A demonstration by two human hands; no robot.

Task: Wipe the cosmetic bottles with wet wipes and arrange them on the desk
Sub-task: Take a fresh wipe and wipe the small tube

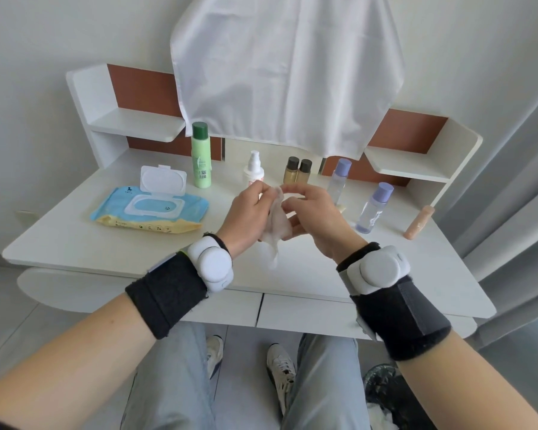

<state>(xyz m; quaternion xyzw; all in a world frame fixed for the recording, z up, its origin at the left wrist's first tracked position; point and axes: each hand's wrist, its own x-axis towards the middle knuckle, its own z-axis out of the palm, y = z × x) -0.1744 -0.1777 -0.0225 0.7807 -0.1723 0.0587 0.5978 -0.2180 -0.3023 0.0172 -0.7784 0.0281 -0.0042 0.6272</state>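
Step in hand: readying a wipe, no bottle taken up yet. Left hand (246,212) pinches the top edge of the wet wipe (277,226); right hand (317,218) seems to pinch the opposite edge, its lower fingers partly hidden behind the sheet. The wipe is held above the worktop (75,243), crumpled, long axis near vertical, tail pointing down. Wipes pack (149,209) lies left, lid flipped open. Bottles stand upright, caps up, in a loose row: green bottle (201,159), pump bottle (254,169), two small brown-capped bottles (297,170), two clear purple-capped bottles (374,209). Peach tube (418,223) lies on its side at right, long axis running away from the near edge. The next move likely calls for one hand to let go and fetch a bottle.
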